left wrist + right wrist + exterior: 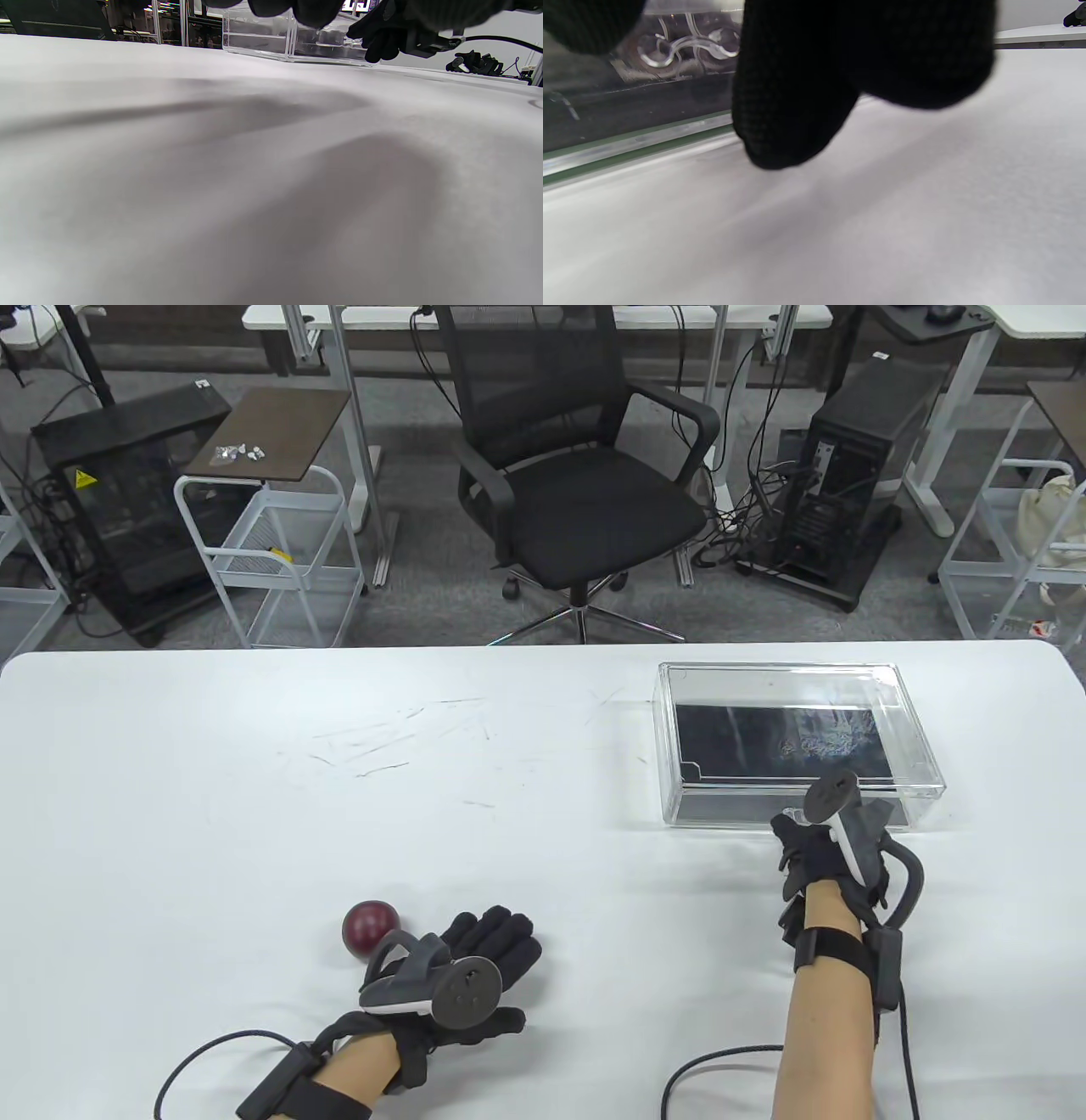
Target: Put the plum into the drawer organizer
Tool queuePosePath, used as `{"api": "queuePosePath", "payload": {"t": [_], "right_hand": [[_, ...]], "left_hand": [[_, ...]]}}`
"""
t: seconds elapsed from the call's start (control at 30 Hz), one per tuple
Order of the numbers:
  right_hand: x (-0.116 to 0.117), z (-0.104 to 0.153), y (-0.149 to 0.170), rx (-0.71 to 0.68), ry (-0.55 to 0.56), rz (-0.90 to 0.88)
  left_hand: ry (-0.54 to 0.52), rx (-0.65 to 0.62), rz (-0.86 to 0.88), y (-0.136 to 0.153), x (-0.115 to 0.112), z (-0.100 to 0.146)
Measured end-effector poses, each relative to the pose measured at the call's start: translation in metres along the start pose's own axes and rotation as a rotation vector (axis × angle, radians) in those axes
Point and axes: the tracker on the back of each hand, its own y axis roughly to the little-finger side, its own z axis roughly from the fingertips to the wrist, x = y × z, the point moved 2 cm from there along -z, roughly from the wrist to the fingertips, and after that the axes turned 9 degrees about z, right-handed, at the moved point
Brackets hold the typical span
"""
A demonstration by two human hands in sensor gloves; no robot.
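A dark red plum (pixel 370 927) lies on the white table, just left of my left hand (pixel 501 933) and not held. That hand rests flat with its fingers stretched out and holds nothing. A clear drawer organizer (pixel 797 738) with a dark floor stands at the right, its drawer pushed in. My right hand (pixel 796 836) is at its front face, by the small clear handle (pixel 687 46). The handle shows between a gloved fingertip (pixel 793 106) and another at the view's top left. I cannot tell whether they grip it. The left wrist view shows the organizer (pixel 258 40) and my right hand (pixel 382 42).
The table (pixel 254 814) has faint scratch marks near its middle. Cables trail from both wrists to the near edge. Beyond the far edge stand an office chair (pixel 577 475), wire carts and computer cases.
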Motion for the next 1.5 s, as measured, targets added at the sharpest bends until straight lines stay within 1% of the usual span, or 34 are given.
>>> {"api": "queuePosePath", "payload": {"t": [0.17, 0.4, 0.5, 0.57, 0.67, 0.8, 0.83, 0.97, 1.1, 1.13, 1.23, 1.3, 1.33, 1.4, 1.47, 1.5], "right_hand": [[0.002, -0.007, -0.008, -0.006, -0.027, -0.003], [0.001, -0.006, -0.014, -0.026, 0.059, 0.029], [-0.001, -0.002, -0.014, -0.080, 0.097, 0.091], [-0.003, 0.003, -0.013, -0.110, 0.101, 0.148], [-0.003, 0.014, -0.010, -0.149, 0.088, 0.231], [-0.002, 0.028, -0.002, -0.186, 0.045, 0.269], [-0.002, 0.035, 0.001, -0.200, 0.034, 0.302], [0.000, 0.049, 0.009, -0.209, -0.019, 0.339], [0.002, 0.057, 0.013, -0.193, -0.071, 0.352], [0.003, 0.058, 0.014, -0.192, -0.075, 0.354], [0.005, 0.059, 0.017, -0.191, -0.037, 0.332], [0.005, 0.061, 0.019, -0.181, -0.039, 0.309], [0.004, 0.063, 0.020, -0.174, -0.047, 0.301], [-0.005, 0.071, 0.020, -0.171, -0.028, 0.291], [-0.022, 0.087, 0.014, -0.202, 0.034, 0.275], [-0.034, 0.101, 0.007, -0.247, 0.092, 0.240]], "left_hand": [[0.001, 0.001, -0.001, 0.000, 0.000, 0.000], [-0.004, 0.004, -0.004, 0.001, 0.000, -0.001], [0.004, 0.008, -0.002, 0.001, -0.001, -0.001], [0.008, 0.011, -0.002, 0.002, -0.001, -0.001], [0.004, 0.013, -0.001, 0.002, -0.001, -0.001], [0.006, 0.017, 0.000, 0.003, -0.001, -0.001], [0.007, 0.019, 0.000, 0.003, -0.001, -0.001], [0.009, 0.021, -0.001, 0.003, -0.001, -0.001], [0.011, 0.023, -0.006, 0.003, -0.002, -0.001], [0.012, 0.024, -0.007, 0.003, -0.002, -0.001], [0.014, 0.025, -0.009, 0.002, -0.002, -0.001], [0.013, 0.026, -0.009, 0.002, -0.002, -0.001], [0.010, 0.026, -0.008, 0.002, -0.002, 0.000], [0.003, 0.024, -0.007, 0.002, 0.000, 0.000], [-0.003, 0.024, -0.005, 0.002, 0.001, 0.001], [-0.005, 0.025, -0.002, 0.002, 0.001, 0.001]]}}
